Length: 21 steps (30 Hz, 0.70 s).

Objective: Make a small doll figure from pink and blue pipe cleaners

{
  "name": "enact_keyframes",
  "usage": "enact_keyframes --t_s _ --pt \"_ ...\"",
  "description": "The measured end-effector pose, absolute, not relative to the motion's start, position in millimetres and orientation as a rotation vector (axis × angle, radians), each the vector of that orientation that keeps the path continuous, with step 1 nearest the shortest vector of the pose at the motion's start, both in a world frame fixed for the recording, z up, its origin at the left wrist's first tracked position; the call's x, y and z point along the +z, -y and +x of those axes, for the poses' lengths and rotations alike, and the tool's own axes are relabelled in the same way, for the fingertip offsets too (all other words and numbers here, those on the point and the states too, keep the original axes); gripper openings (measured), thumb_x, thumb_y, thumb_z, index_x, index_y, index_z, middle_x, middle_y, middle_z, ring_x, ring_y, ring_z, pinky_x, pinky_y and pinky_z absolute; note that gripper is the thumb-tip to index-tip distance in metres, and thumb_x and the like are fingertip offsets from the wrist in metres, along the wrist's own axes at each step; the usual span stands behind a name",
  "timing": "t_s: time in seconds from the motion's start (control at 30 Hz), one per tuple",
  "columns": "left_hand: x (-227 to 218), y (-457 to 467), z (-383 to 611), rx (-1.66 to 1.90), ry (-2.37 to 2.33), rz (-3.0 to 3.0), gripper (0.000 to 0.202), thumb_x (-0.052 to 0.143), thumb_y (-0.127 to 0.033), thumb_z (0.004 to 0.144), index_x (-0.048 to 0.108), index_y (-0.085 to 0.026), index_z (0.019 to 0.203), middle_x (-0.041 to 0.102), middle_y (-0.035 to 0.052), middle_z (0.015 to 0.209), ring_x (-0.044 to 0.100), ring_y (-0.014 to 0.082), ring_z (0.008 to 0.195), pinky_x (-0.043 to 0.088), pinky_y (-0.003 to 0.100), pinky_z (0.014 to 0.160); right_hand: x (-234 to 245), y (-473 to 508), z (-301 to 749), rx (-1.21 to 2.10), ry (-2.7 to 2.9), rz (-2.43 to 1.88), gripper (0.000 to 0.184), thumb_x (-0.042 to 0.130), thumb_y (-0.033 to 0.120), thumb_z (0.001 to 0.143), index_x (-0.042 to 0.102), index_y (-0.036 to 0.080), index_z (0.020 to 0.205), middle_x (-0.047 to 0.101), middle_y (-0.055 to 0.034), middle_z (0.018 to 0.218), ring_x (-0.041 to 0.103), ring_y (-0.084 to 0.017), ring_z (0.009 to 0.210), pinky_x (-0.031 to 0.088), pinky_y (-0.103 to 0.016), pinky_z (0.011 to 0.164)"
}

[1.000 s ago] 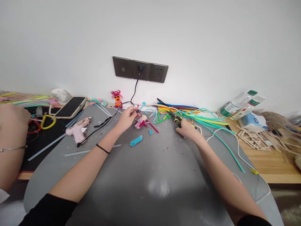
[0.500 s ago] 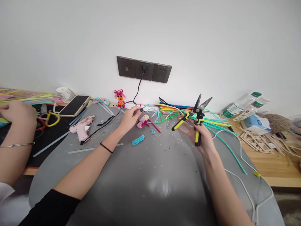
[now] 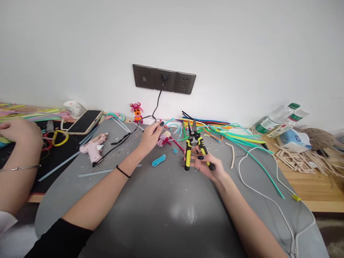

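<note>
My right hand [image 3: 205,165] grips a pair of yellow-and-black cutters [image 3: 194,145] by the handles, blades pointing away toward the wall. My left hand [image 3: 151,135] pinches a thin teal pipe cleaner [image 3: 167,122] just left of a small pink figure [image 3: 163,139] that lies on the grey mat [image 3: 166,211]. A short blue folded piece [image 3: 158,160] rests on the mat between my two forearms. The cutters hover a little right of the pink figure.
A pile of coloured pipe cleaners [image 3: 215,129] lies along the wall. A pink glue gun [image 3: 92,146] with its black cord, a phone [image 3: 84,121], a small orange doll [image 3: 137,111], bottles [image 3: 279,120] and wooden pieces [image 3: 295,159] surround the mat. Another person's hand [image 3: 20,132] works at far left.
My right hand picked up the cutters from the pipe-cleaner pile, raised them with blades open, then brought them left and down toward the pink figure. My left hand barely moved.
</note>
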<state>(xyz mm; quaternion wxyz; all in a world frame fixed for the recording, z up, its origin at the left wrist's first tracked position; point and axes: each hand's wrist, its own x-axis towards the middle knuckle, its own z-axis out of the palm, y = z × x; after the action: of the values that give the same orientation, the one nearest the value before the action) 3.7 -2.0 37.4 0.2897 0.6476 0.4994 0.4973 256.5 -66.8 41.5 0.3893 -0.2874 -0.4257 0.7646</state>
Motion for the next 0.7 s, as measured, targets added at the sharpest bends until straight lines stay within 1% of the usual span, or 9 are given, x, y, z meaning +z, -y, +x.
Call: enact_keyframes --t_s 0.03,0.1,0.17,0.23,0.3,0.37,0.47,0.6,0.7 --pt "37.1 1.7 3.5 1.342 -1.321 1.733 0.047 0.043 -0.055 0.100 0.071 -0.018 0.092 0.044 -0.0034 0.057 0.043 0.0143 0.055 0.037 0.027 0.057 42.1 69.2 256.9 1.917 1.148 -0.788 0.034 0.065 0.032 0.068 0.056 0.026 0.100 0.066 -0.0076 0.112 0.063 -0.028 0.103 0.050 -0.048 0.091" --pt "36.3 0.8 3.5 1.379 -1.288 1.754 0.041 0.048 -0.052 0.099 0.069 -0.018 0.091 0.055 -0.0013 0.065 0.049 0.0146 0.060 0.041 0.027 0.061 45.7 74.5 257.1 1.811 1.346 -0.926 0.042 0.066 0.028 0.070 0.056 0.026 0.111 0.066 -0.0058 0.109 0.062 -0.025 0.100 0.049 -0.041 0.088" --pt "35.4 0.0 4.4 1.422 -1.247 1.785 0.035 0.051 -0.048 0.098 0.067 -0.018 0.090 0.063 0.0012 0.075 0.056 0.0156 0.068 0.045 0.027 0.066 50.9 79.2 255.4 1.682 1.576 -1.050 0.043 0.065 0.025 0.072 0.055 0.025 0.114 0.064 -0.0038 0.104 0.059 -0.022 0.098 0.046 -0.036 0.085" --pt "34.4 0.1 6.5 1.456 -1.215 1.815 0.028 0.053 -0.042 0.097 0.066 -0.018 0.089 0.067 0.0023 0.081 0.060 0.0163 0.073 0.048 0.028 0.071 55.6 82.5 251.9 1.561 1.733 -1.135 0.035 0.063 0.025 0.073 0.054 0.023 0.107 0.061 -0.0019 0.098 0.056 -0.020 0.093 0.043 -0.033 0.081" --pt "33.7 1.6 9.2 1.472 -1.198 1.840 0.023 0.053 -0.037 0.096 0.066 -0.019 0.089 0.068 0.0025 0.083 0.061 0.0167 0.076 0.049 0.028 0.073 57.8 84.1 247.7 1.451 1.797 -1.194 0.025 0.062 0.028 0.076 0.050 0.023 0.098 0.055 0.0003 0.092 0.051 -0.018 0.086 0.041 -0.030 0.075" --pt "33.7 4.2 11.9 1.473 -1.200 1.877 0.020 0.054 -0.033 0.094 0.066 -0.019 0.088 0.068 0.0025 0.082 0.061 0.0169 0.077 0.049 0.028 0.074 57.1 84.2 244.1 1.384 1.799 -1.234 0.025 0.063 0.033 0.079 0.045 0.024 0.093 0.053 0.0017 0.090 0.047 -0.015 0.080 0.038 -0.028 0.071" --pt "34.3 8.0 14.5 1.463 -1.215 1.954 0.017 0.054 -0.028 0.093 0.066 -0.019 0.087 0.067 0.0023 0.082 0.060 0.0167 0.077 0.048 0.029 0.073 53.2 82.7 241.7 1.385 1.728 -1.228 0.033 0.065 0.036 0.080 0.039 0.025 0.097 0.055 0.0011 0.098 0.049 -0.015 0.080 0.039 -0.027 0.070" --pt "33.3 8.6 15.2 1.457 -1.212 1.999 0.015 0.054 -0.024 0.092 0.067 -0.018 0.089 0.068 0.0028 0.084 0.061 0.0163 0.077 0.048 0.028 0.072 48.1 80.4 242.7 1.427 1.639 -1.171 0.044 0.067 0.033 0.078 0.034 0.028 0.107 0.058 -0.0002 0.107 0.055 -0.014 0.080 0.042 -0.027 0.070" --pt "31.5 7.0 14.9 1.443 -1.212 2.010 0.014 0.054 -0.023 0.092 0.068 -0.018 0.090 0.069 0.0035 0.086 0.062 0.0165 0.079 0.049 0.029 0.074 45.3 79.3 244.0 1.429 1.625 -1.178 0.053 0.068 0.032 0.076 0.034 0.028 0.117 0.059 -0.0022 0.111 0.058 -0.014 0.080 0.044 -0.028 0.070"
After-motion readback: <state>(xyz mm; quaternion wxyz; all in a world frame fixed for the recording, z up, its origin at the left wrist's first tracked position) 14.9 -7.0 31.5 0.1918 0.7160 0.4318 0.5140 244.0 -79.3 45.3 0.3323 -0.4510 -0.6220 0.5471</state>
